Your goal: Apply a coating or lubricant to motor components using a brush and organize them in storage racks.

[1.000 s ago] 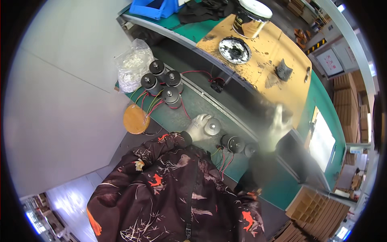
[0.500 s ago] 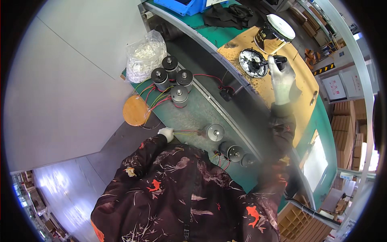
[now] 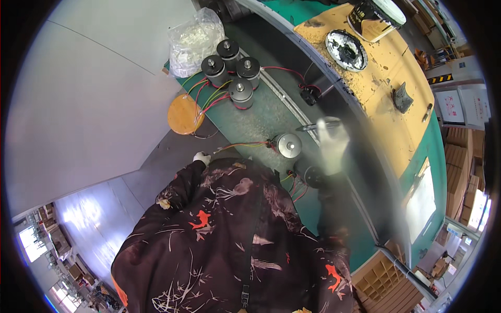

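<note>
My left hand (image 3: 202,158), in a white glove, has its fingers curled in beside the loose ends of the wires (image 3: 241,145). These wires run to a silver-topped motor (image 3: 288,145) on the green bench top (image 3: 271,119). Over the bench's far rail, my gloved right hand (image 3: 333,148) is closed on a slim black-handled tool (image 3: 314,126); motion smears both, and the tool's exact kind is unclear. Below that hand stands a dark motor (image 3: 309,173), partly covered by it.
Several wired motors (image 3: 241,94) stand at the bench's far left, near a clear plastic bag (image 3: 197,44) and a round wooden stool (image 3: 185,116). On a yellow board (image 3: 383,99) lie a paste-smeared round lid (image 3: 346,50) and a dark scrap (image 3: 402,97), with a tub (image 3: 374,20) behind.
My right hand has moved from the smeared lid toward me, carrying the black-handled tool. My left hand has drawn back from the wires it was holding. The whole view has shifted.
</note>
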`<state>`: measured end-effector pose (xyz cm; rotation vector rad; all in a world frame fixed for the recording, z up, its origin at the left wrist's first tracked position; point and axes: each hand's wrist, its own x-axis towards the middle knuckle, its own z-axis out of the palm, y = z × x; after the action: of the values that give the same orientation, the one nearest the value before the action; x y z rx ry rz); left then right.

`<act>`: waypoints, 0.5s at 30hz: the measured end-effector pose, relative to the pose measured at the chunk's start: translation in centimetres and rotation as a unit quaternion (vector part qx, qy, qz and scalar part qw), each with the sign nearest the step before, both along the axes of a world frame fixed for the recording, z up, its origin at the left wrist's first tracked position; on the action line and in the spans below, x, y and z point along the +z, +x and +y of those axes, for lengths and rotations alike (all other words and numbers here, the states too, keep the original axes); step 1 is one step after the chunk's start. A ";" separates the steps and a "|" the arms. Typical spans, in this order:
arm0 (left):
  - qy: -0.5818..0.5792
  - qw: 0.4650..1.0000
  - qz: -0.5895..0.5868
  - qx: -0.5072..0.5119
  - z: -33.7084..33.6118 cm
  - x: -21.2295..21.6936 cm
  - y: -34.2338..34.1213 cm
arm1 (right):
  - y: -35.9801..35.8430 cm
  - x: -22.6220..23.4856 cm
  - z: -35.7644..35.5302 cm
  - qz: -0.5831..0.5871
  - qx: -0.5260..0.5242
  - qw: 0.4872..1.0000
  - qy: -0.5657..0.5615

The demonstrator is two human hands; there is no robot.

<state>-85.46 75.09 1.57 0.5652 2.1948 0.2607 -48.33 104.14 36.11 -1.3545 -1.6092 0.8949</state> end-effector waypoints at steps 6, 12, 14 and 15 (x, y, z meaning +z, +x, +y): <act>-0.064 0.995 0.039 -0.062 -1.7 -0.2 -0.2 | -0.4 -6.5 -2.9 0.025 0.012 0.994 -0.109; -0.041 0.996 0.056 -0.057 -2.8 -1.5 -0.2 | -0.4 -7.4 -3.1 0.031 -0.008 0.993 -0.111; -0.051 0.995 0.061 -0.064 -3.1 -1.9 -0.2 | -0.5 -7.5 -3.1 0.049 0.000 0.996 -0.078; -0.042 0.995 0.057 -0.064 -3.2 -2.0 -0.3 | -0.4 -7.4 -3.0 0.046 -0.003 0.995 -0.093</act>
<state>-85.72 71.85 -0.42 0.6846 2.2565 0.0685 -48.76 101.13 28.67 -1.4222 -1.4809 1.1113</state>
